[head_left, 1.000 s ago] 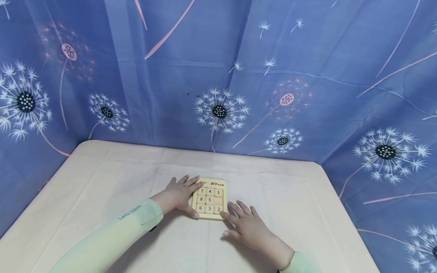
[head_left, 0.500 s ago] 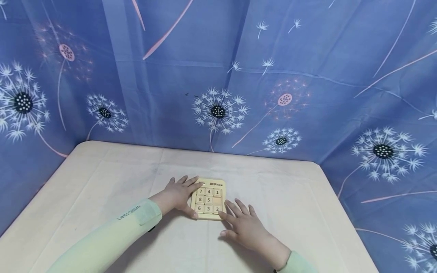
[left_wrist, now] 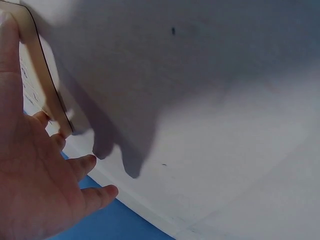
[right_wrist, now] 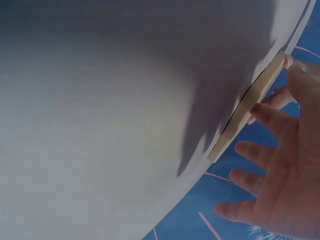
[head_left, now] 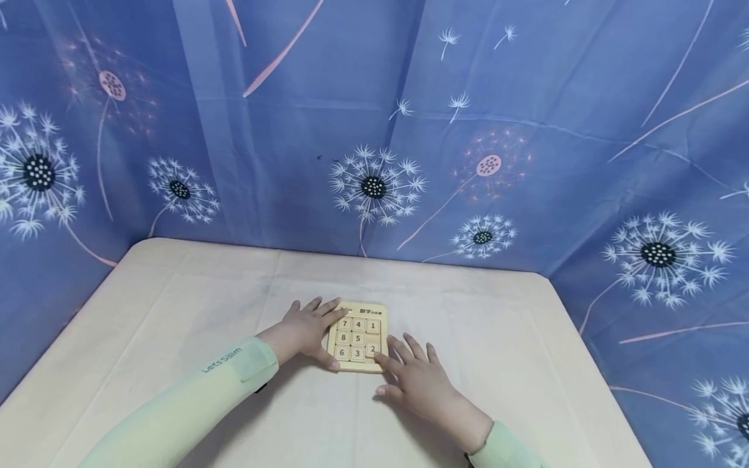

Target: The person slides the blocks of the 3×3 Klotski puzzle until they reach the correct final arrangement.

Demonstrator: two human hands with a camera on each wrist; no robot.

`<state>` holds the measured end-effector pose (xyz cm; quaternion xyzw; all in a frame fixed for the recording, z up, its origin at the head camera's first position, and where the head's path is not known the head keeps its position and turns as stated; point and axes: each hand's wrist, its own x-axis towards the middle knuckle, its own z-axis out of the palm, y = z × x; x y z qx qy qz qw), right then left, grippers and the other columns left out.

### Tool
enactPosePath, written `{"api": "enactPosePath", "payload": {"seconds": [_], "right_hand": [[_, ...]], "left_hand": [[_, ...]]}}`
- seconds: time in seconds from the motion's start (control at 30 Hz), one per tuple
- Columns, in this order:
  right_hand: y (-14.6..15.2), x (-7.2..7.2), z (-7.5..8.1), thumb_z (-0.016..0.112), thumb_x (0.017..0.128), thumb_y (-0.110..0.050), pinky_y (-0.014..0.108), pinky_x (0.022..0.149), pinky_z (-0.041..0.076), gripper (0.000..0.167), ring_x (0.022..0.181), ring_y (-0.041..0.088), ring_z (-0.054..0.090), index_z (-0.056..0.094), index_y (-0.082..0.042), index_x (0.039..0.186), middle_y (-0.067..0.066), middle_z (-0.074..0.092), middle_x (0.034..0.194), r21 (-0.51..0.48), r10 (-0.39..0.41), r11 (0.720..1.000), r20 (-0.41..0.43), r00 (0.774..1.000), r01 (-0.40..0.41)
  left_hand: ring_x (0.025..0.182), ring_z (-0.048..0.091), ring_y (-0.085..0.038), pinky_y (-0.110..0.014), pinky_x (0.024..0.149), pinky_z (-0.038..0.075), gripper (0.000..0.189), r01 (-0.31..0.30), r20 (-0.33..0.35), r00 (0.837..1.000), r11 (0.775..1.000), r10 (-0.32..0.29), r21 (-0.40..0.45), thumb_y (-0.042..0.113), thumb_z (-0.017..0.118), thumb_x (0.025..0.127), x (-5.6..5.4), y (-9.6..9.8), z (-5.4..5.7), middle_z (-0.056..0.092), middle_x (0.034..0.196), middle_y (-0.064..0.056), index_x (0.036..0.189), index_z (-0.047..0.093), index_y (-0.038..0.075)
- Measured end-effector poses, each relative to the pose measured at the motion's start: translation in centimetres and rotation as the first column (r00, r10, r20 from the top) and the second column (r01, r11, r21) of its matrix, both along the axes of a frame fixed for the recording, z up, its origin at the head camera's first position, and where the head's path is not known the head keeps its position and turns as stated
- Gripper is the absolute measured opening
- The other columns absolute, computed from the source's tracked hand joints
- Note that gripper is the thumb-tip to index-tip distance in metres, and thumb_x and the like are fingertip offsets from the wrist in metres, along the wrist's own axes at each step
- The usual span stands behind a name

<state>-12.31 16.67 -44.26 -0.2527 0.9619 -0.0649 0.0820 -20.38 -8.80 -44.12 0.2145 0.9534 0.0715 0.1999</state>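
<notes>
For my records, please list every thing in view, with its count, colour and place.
Table: one, off-white, lower head view
Patterned cloth: count unclear, blue, behind and beside the table
Puzzle board: one, pale yellow, on the table
Numbered tiles: eight, pale yellow, in the board
Sleeves: two, pale green, on both arms
Wrist pieces: two, black, beside the sleeves
Left hand: one, bare, at the board's left side
Right hand: one, bare, index fingertip at tile 2
</notes>
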Motion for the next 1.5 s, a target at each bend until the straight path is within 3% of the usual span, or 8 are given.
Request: {"api": "enactPosePath", "payload": {"seconds": [1.2, 1.5], "right_hand": [[-0.1, -1.6, -0.5, 0.064, 0.093, -0.055, 0.079, 0.114, 0.032, 0.062, 0.149, 0.05, 0.036, 0.059, -0.021, 0.145, 0.016, 0.045, 0.161, -0.023, -0.046, 0.999, 0.018, 0.999, 0.046], [0.2, -2.1, -0.5, 0.063, 0.094, -0.055, 0.078, 0.115, 0.032, 0.063, 0.15, 0.05, 0.035, 0.057, -0.021, 0.146, 0.016, 0.044, 0.161, -0.032, -0.018, 0.999, 0.023, 1.0, 0.019]], "left_hand": [[0.159, 0.021, -0.04, -0.07, 0.126, 0.02, 0.116, -0.003, 0.012, 1.0, 1.0, 0.003, -0.003, 0.069, 0.083, 0.068, 0.0, 0.2, 0.0, 0.019, 0.174, 0.0, 0.162, 0.03, 0.026], [0.16, 0.02, -0.04, -0.07, 0.126, 0.019, 0.116, -0.008, 0.02, 1.0, 1.0, 0.008, -0.005, 0.07, 0.083, 0.068, -0.1, 0.1, 0.2, 0.018, 0.174, 0.0, 0.162, 0.03, 0.026]]}}
